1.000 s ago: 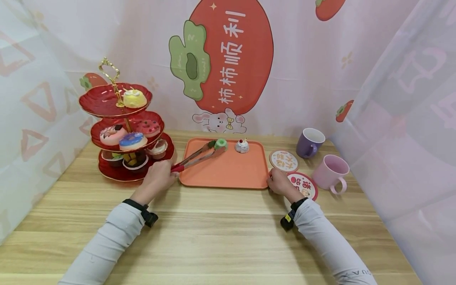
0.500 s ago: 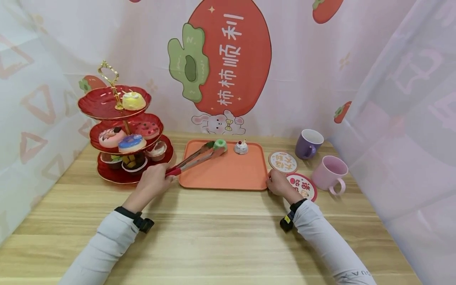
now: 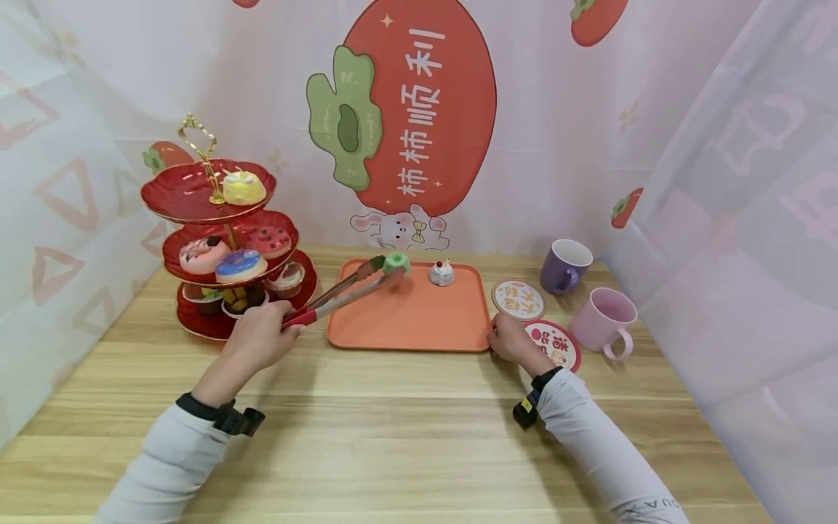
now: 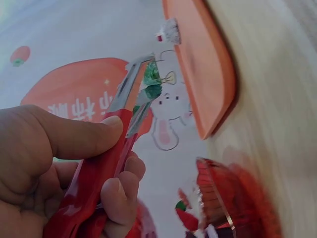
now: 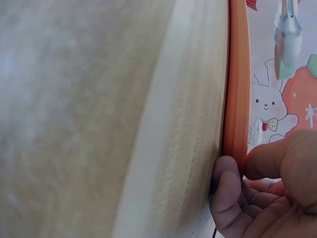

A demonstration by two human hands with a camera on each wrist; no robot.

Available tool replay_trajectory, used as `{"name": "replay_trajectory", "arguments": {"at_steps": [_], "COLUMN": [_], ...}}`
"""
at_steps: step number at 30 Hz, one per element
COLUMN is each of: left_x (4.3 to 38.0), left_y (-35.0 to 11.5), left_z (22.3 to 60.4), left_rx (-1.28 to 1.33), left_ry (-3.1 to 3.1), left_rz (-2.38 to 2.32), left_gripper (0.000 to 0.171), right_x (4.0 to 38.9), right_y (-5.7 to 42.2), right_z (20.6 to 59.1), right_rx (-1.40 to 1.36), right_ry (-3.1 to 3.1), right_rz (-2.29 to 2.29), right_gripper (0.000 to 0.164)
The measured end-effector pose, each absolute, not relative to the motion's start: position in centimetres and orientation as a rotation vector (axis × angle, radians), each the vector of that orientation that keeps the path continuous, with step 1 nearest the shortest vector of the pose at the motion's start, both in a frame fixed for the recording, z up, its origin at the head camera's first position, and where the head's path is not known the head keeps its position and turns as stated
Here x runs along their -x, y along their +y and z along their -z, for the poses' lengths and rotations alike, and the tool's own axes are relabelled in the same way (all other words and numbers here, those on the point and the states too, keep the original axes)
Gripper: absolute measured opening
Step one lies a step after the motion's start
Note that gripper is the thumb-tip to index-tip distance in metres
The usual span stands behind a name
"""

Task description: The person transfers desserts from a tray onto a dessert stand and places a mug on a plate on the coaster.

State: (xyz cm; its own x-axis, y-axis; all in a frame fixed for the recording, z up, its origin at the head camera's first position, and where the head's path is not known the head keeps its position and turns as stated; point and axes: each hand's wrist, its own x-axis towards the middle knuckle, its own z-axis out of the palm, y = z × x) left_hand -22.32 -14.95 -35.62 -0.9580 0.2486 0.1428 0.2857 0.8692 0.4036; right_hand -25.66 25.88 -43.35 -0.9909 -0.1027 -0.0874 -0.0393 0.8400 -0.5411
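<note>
My left hand (image 3: 258, 335) grips red-handled metal tongs (image 3: 353, 295), thumb on one arm and curled fingers on the other in the left wrist view. Between the tong tips is a green ring-shaped cake (image 3: 396, 263), which appears raised off the orange tray (image 3: 419, 320) near its back edge. A small white cake with a red cherry (image 3: 441, 274) sits on the tray to its right. At the tray's front right corner, my right hand (image 3: 513, 340) pinches the rim, thumb and fingers on either side of it in the right wrist view.
A three-tier red stand (image 3: 190, 191) with several toy cakes and donuts stands left, close to my left hand. Two round coasters (image 3: 519, 300) lie right of the tray, one partly behind my right hand. Beyond them are a purple mug (image 3: 556, 269) and a pink mug (image 3: 592, 324).
My left hand has drawn back to the left with the tongs, and the green cake has risen slightly and shifted left with them. My right hand has stayed at the tray's corner.
</note>
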Motion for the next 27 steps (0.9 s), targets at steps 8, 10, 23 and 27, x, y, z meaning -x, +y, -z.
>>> {"name": "replay_trajectory", "arguments": {"at_steps": [8,10,23,27], "left_x": [21.3,21.0,18.9,18.5], "left_y": [-15.9,-16.2,-17.7,-18.2], "left_z": [34.5,34.2,32.0,31.6], "left_rx": [0.462,0.475,0.424,0.437], "left_ry": [-2.934,-2.928,-2.953,-2.952], "left_rz": [0.64,0.636,0.605,0.598], "left_gripper": [0.02,0.02,0.038,0.036], "right_x": [25.3,25.3,25.3,25.3], "right_y": [25.8,25.8,25.6,25.7], "right_z": [43.0,43.0,43.0,43.2], "right_rx": [0.162,0.167,0.146,0.145], "right_ry": [2.923,2.927,2.907,2.909], "right_rz": [0.872,0.868,0.857,0.857], "right_gripper": [0.005,0.006,0.006,0.006]}}
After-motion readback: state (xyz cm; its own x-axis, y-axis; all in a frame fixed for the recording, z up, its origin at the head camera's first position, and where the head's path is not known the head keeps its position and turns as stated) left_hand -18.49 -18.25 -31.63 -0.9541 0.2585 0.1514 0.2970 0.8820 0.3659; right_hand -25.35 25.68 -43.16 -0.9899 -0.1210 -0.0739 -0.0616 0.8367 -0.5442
